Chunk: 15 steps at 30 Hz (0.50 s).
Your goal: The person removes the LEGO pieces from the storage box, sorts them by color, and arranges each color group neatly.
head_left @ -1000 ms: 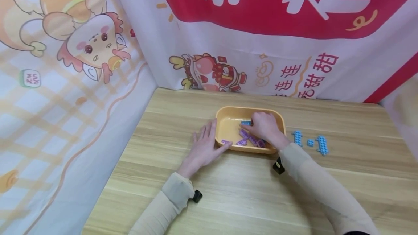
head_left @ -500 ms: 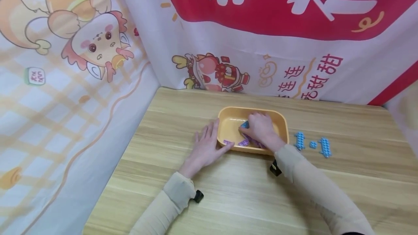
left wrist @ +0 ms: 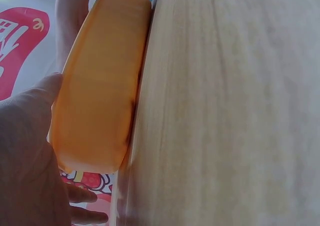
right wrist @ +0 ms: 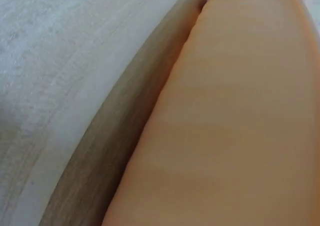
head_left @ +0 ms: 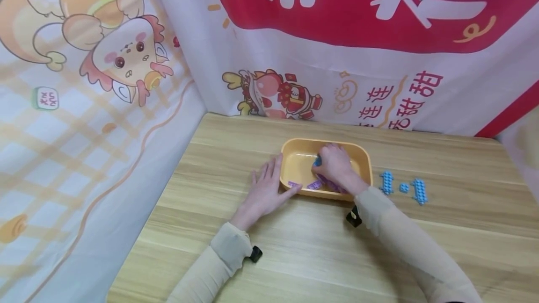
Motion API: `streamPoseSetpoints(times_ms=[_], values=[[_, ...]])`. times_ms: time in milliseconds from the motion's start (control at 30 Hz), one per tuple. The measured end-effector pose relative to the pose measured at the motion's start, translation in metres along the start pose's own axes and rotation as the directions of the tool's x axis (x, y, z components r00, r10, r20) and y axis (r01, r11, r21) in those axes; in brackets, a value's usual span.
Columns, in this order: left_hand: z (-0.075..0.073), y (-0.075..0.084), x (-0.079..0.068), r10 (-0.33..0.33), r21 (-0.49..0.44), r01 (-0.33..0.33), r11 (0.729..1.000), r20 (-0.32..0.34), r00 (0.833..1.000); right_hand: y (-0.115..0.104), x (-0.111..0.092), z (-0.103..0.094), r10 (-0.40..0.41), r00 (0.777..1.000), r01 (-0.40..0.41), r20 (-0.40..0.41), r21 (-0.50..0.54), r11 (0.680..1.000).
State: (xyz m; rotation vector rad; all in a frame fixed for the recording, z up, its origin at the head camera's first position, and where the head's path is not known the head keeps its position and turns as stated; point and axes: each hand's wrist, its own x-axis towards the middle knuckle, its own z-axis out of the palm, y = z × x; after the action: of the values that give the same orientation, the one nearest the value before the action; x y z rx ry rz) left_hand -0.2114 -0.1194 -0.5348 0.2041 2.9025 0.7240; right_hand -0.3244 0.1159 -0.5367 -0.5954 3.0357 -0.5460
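Observation:
A yellow-orange plastic basin (head_left: pixel 294 140) sits on the wooden table. My left hand (head_left: pixel 264 193) rests against its left end, fingers straight along the outside and thumb on the near rim. The left wrist view shows the thumb touching the basin's edge (left wrist: pixel 100 80). Inside the basin, my right hand (head_left: pixel 337 163) has its fingers curled down and pinches a blue building brick (head_left: pixel 317 161), mostly hidden by the hand. Several purple building bricks (head_left: pixel 314 185) lie on the basin floor, some under the right hand. The right wrist view shows only the basin's outer wall (right wrist: pixel 240 116).
Right of the basin, two long blue studded building pieces (head_left: pixel 387 183) and a small square blue brick (head_left: pixel 404 188) lie on the wooden table (head_left: pixel 294 247). Printed cloth (head_left: pixel 261 50) hangs behind and at the left.
The blue brick in the basin has turned from lying flat to a steeper slant at my right fingers. My left hand stays on the basin. The whole head view has shifted slightly.

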Motion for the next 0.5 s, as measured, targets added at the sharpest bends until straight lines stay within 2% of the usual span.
streamPoseSetpoints(times_ms=[33, 167, 267, 500], values=[[0.0, 0.0, 0.0, 0.001, 0.0, -0.001, 1.0, -0.001, 1.0, 0.006, 0.002, 0.004, -0.009, 1.0, 0.009, 0.0, 0.025, 1.0], [0.0, 0.0, -0.001, 0.008, 0.001, -0.008, 1.0, -0.006, 1.0, 0.009, -0.003, 0.0, -0.035, 0.999, 0.036, -0.011, 0.157, 0.987], [0.0, -0.001, -0.001, 0.016, 0.008, -0.016, 1.0, -0.01, 1.0, -0.002, -0.016, -0.018, -0.031, 0.999, 0.033, -0.01, 0.251, 0.967], [-0.001, -0.001, -0.001, 0.023, 0.009, -0.023, 1.0, -0.011, 1.0, -0.011, -0.036, -0.039, 0.018, 0.999, -0.03, 0.038, 0.337, 0.941]])
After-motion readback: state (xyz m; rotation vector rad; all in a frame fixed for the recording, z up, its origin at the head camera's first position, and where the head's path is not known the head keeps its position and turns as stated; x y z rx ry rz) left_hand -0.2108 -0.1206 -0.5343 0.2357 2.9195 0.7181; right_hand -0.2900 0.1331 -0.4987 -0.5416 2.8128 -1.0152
